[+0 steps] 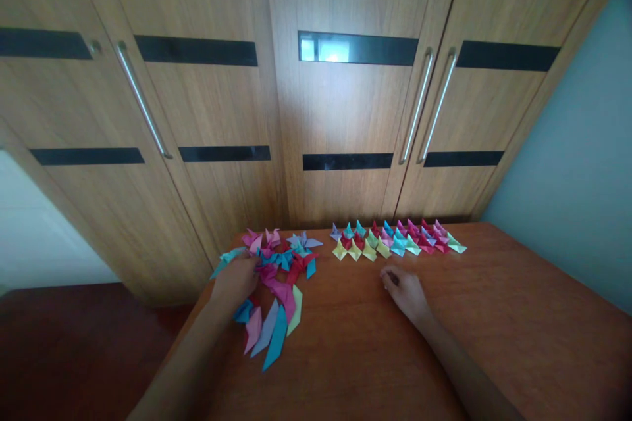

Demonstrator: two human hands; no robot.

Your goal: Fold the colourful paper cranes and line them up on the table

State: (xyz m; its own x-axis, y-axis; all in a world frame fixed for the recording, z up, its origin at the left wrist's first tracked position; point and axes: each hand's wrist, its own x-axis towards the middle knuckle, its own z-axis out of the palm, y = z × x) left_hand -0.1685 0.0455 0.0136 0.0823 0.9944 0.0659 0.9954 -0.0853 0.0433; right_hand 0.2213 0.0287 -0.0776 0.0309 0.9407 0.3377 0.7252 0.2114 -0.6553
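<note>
My left hand (pixel 237 281) reaches into a loose pile of folded paper pieces (pixel 282 295) at the left of the table. Its fingers are partly hidden among the pink, blue and red papers, so what they touch is unclear. My right hand (pixel 405 292) rests on the tabletop with its fingers curled in, and nothing shows in them. Just beyond it stand rows of small origami pieces (pixel 396 243) with pointed tips, in yellow, pink, red, teal and purple. Flat folded strips, among them a blue strip (pixel 275 338), fan out at the pile's near side.
The reddish-brown wooden table (pixel 355 342) ends at the left, beside the pile. A wooden wardrobe (pixel 340 105) with long metal handles stands right behind its far edge. A pale blue wall (pixel 567 171) rises on the right.
</note>
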